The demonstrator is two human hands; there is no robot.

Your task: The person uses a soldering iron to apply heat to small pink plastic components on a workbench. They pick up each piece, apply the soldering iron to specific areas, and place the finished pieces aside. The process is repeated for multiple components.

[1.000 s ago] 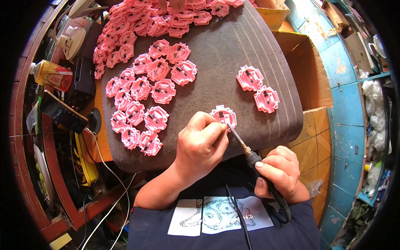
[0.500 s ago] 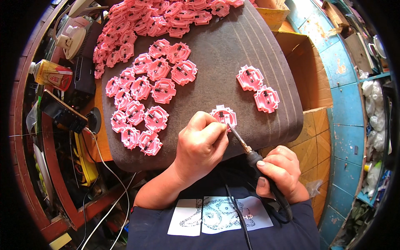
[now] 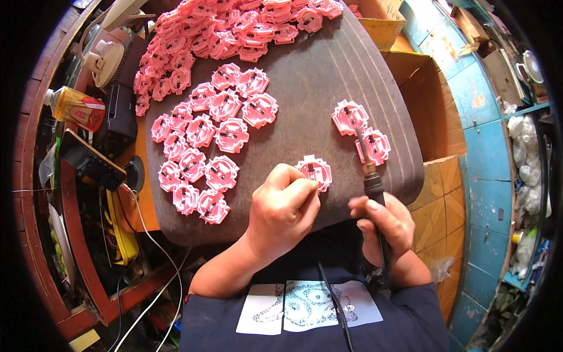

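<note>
My right hand (image 3: 389,227) grips a soldering iron (image 3: 373,186) with a dark handle and a thin metal barrel. The iron points away from me, its barrel passing over the right-hand pink pieces. My left hand (image 3: 282,208) is closed in a pinch beside a pink plastic piece (image 3: 319,171) near the tabletop's front edge. Whatever those fingers hold is hidden. That piece has a toothed outline and small dark and metallic parts inside. Two similar pieces (image 3: 348,115) lie to the right, touching or nearly so. On the left lies a loose group of them (image 3: 214,171).
A heap of pink pieces (image 3: 205,29) covers the far left of the dark tabletop (image 3: 305,88). Cardboard boxes (image 3: 437,105) stand at the right. Leftward are a phone (image 3: 94,158) on a stand, a yellow-labelled bottle (image 3: 77,108) and hanging white cables (image 3: 153,234).
My right hand has swung the soldering iron away from the piece beside my left hand, with its tip now farther up and right. My left hand stays pinched in nearly the same place.
</note>
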